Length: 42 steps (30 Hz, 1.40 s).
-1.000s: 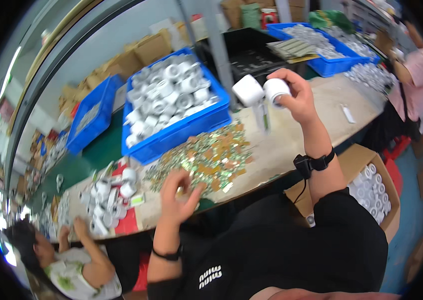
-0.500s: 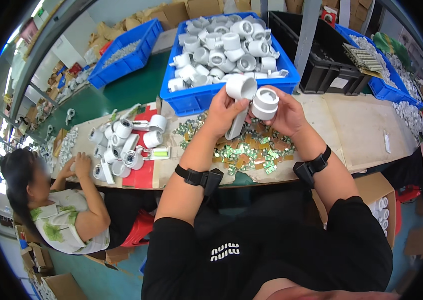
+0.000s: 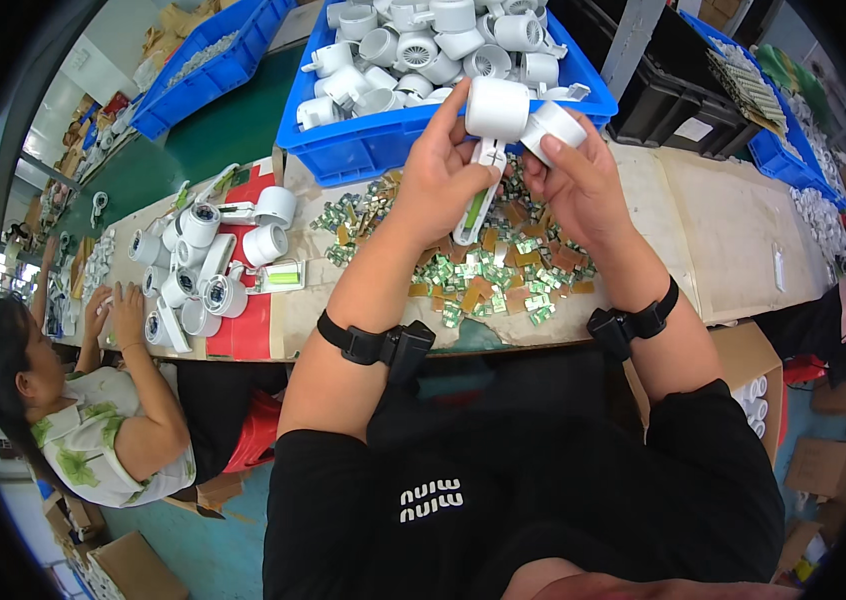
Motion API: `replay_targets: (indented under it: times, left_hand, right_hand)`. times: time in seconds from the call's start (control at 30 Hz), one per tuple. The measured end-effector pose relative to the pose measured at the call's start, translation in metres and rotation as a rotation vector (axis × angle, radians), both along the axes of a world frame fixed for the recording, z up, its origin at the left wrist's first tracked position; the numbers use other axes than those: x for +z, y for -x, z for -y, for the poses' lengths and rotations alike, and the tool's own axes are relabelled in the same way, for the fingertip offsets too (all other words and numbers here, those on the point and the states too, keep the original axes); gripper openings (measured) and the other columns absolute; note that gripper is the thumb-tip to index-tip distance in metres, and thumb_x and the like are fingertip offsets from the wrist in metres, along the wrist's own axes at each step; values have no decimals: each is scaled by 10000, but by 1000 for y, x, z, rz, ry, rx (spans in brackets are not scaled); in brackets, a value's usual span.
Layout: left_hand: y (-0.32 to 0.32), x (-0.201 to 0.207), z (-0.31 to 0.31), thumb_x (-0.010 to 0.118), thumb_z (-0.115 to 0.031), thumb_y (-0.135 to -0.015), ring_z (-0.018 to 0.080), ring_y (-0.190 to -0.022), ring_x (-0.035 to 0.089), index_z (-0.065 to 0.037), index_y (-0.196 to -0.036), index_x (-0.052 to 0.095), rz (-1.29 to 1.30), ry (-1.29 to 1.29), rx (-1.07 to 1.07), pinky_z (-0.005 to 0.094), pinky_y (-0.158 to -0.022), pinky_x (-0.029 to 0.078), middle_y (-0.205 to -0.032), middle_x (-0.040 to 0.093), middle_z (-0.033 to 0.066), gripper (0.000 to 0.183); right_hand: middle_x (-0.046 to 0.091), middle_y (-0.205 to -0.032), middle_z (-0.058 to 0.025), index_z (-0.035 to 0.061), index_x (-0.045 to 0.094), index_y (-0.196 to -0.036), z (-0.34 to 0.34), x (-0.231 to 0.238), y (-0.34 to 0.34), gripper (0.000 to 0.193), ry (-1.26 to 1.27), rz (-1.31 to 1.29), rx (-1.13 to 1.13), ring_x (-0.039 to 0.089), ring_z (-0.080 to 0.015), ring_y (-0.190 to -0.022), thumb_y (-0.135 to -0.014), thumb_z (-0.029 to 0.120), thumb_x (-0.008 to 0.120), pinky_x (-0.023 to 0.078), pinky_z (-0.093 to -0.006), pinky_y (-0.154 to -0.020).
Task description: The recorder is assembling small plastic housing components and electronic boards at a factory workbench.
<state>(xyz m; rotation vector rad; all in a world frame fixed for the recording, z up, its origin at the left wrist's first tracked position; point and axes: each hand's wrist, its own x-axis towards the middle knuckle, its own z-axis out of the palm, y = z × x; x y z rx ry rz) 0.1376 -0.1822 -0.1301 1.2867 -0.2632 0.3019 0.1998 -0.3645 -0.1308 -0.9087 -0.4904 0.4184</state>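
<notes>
The clearest lettering is on the front of the person's black T-shirt [image 3: 543, 465]: a short, bold white print [image 3: 431, 500] in rounded characters, set in two rows one above the other, the rows looking alike, and appearing upside down from this downward view. A plain white rectangular label [image 3: 693, 129] sits on the side of the black crate [image 3: 638, 122] behind the bench, tilted in the view, and any print on it is too small to read.
</notes>
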Motion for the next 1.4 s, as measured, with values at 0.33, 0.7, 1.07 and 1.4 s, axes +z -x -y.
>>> replay_targets:
  times: [0.33,0.7,1.07,1.4]
  left_hand:
    - [2,5,-7,571,25,-863,262,-839,732,-11,-1489,348,-79,61,-189,354,-651,618,-1177,645,209,666]
    - [6,0,7,732,29,-843,186,-948,711,-18,-1471,358,-38,-163,63,315,-730,613,-1213,636,138,733]
    - [4,-9,6,761,-62,-790,226,-1157,652,-3,-1486,347,86,-358,255,357,-968,528,-1283,620,157,812]
    - [5,-11,14,735,-60,-804,237,-1162,638,4,-1473,324,71,-326,224,365,-972,521,-1281,593,172,788]
  right_hand:
    - [696,-1128,-66,-7,586,-1341,-3,-6,-1,460,82,234,-191,647,-124,-981,-960,200,738,533,-265,-765]
    - [612,-1223,-131,-12,515,-1271,-5,0,8,469,-44,382,-249,630,-190,-1139,-893,50,785,551,-334,-941]
    - [611,-1240,-129,-17,533,-1271,-4,1,9,475,14,457,-206,629,-201,-1157,-881,38,799,556,-344,-959]
    - [652,-1210,-130,-45,572,-1253,-3,-2,10,434,10,433,-235,656,-191,-1116,-888,32,794,557,-342,-961]
